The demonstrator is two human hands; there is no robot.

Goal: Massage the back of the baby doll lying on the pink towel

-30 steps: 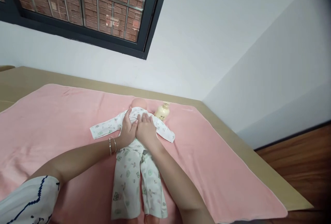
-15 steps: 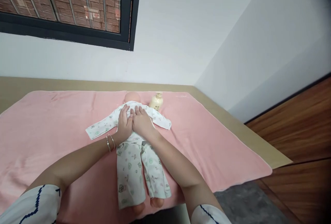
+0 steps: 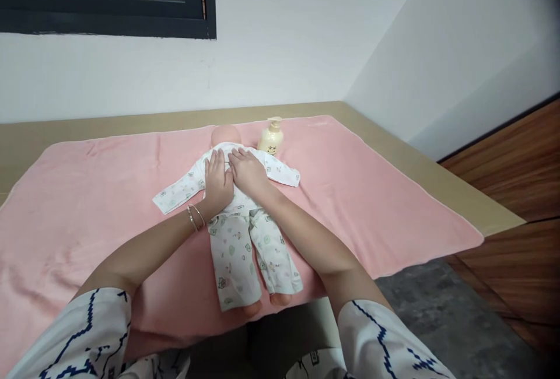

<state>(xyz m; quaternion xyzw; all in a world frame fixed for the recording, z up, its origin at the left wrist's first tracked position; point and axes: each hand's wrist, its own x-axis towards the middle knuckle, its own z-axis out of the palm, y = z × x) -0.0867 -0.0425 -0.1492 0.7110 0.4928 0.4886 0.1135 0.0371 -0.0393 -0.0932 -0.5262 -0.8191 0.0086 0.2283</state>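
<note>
A baby doll [image 3: 238, 192] in a white printed top and trousers lies stretched out, its head at the far side and its feet toward me. My left hand [image 3: 218, 181] rests flat on the left of the doll's upper body, fingers stretched out. Beside it, my right hand [image 3: 249, 174] lies flat on the right of the upper body, its fingers pointing up and left. Both hands are open, and the cloth under them is partly hidden. A cream pump bottle [image 3: 271, 139] with a small drawn face stands right of the doll's head.
A pink blanket [image 3: 109, 192] covers most of the beige surface [image 3: 494, 221]. Behind it rises a white wall with a dark-framed window [image 3: 109, 14]. Wooden panels [image 3: 520, 262] and a grey floor [image 3: 437, 297] are at the right.
The view has tilted down, so the doll, bottle and blanket sit higher in the picture. My hands stay on the doll's upper body, now slightly farther apart at the fingertips.
</note>
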